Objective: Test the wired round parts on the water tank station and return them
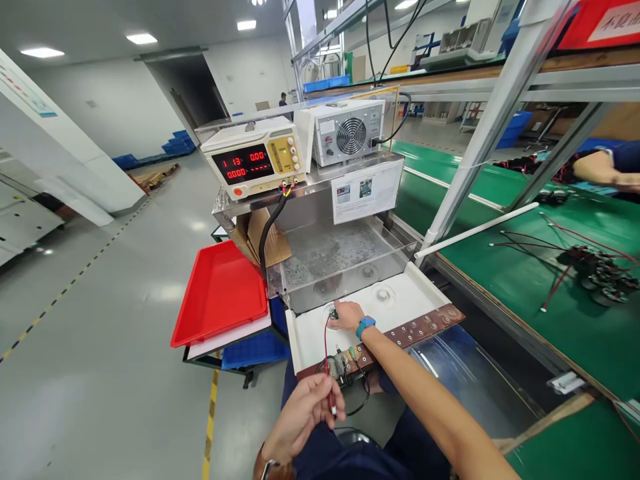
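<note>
My left hand point(313, 405) is closed, pinching a red wire point(327, 343) that has a white plug point(334, 409) at its lower end. This wire runs up to a small dark part with green on it point(333, 313). The fingers of my right hand point(349, 315) are closed around that part, and they cover most of it. The hand rests low over the white tray point(417, 288), at its left round fitting. A second round fitting point(383, 296) lies to the right. A brown strip with screws point(417, 329) runs along the front, carrying black cables and clips point(345, 363).
A power supply with red digits point(243, 167) and a grey fan unit point(350, 137) stand on the metal shelf. A clear shield point(355, 272) is behind the tray. At left is a red tray point(223, 290). Wired motors point(600, 273) lie on the green bench; another person's arm point(603, 168) is beyond.
</note>
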`<state>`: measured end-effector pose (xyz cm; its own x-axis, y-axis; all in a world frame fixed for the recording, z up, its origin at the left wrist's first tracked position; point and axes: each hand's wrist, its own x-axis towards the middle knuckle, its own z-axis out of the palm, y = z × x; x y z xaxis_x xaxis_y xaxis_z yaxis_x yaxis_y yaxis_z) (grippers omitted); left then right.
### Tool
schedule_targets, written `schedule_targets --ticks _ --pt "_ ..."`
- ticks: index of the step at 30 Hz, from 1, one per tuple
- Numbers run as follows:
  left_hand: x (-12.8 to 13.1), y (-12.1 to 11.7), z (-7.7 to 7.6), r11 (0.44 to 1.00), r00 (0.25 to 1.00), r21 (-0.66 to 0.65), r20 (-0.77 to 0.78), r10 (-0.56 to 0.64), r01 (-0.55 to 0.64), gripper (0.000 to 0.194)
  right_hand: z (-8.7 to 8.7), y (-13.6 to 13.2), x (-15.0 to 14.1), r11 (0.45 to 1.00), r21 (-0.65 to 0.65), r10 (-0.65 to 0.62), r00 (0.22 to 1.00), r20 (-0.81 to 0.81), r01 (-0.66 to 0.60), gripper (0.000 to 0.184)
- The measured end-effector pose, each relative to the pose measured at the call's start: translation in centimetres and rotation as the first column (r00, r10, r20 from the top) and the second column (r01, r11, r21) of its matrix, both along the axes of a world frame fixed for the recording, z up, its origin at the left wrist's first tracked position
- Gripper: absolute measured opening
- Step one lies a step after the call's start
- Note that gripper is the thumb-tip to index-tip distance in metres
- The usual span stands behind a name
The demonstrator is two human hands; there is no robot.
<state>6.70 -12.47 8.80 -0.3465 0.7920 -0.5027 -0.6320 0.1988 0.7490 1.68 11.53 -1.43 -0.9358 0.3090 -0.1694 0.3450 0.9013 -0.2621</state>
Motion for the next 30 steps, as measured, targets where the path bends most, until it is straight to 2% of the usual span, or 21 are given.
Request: schedule_targets --ticks 5,9,13,17,20,22,30 --pt "-1.0 4.0 0.0 0.999 0.996 0.009 -0.081 0.040 -0.039 0.045 0.4 0.0 0.6 0.998 -0.045 0.041 0.999 -0.032 -0.042 0.039" --pt "-1.6 5.9 -0.4 0.996 0.986 0.010 -0.144 0.084 -0.084 0.049 0.3 0.0 0.4 0.997 -0.064 0.037 0.999 -0.013 -0.038 0.034" --pt "-2.5 7.3 -1.6 0.988 0.956 0.048 -0.250 0.154 -0.147 0.048 0.0 0.3 0.2 0.996 -0.085 0.027 1.000 -0.013 -0.028 0.036" --pt "-4.0 8.7 -3.1 0.978 0.883 0.041 -0.424 0.202 -0.204 0.044 -0.2 0.5 0.2 0.996 -0.090 0.023 1.000 -0.014 -0.024 0.036" --pt "-4.7 9.4 -4.3 0.976 0.789 0.058 -0.580 0.205 -0.212 0.033 -0.2 0.6 0.2 0.996 -0.080 0.048 0.999 -0.007 -0.048 0.038" --pt "-4.8 9.7 -5.0 0.981 0.752 0.056 -0.635 0.179 -0.187 0.028 -0.2 0.6 0.2 0.996 -0.079 0.051 0.999 -0.004 -0.051 0.039" --pt "-4.4 9.7 -7.2 0.991 0.792 -0.028 -0.605 0.086 -0.129 0.020 -0.2 0.6 0.2 0.997 -0.076 0.021 1.000 -0.012 -0.022 0.037"
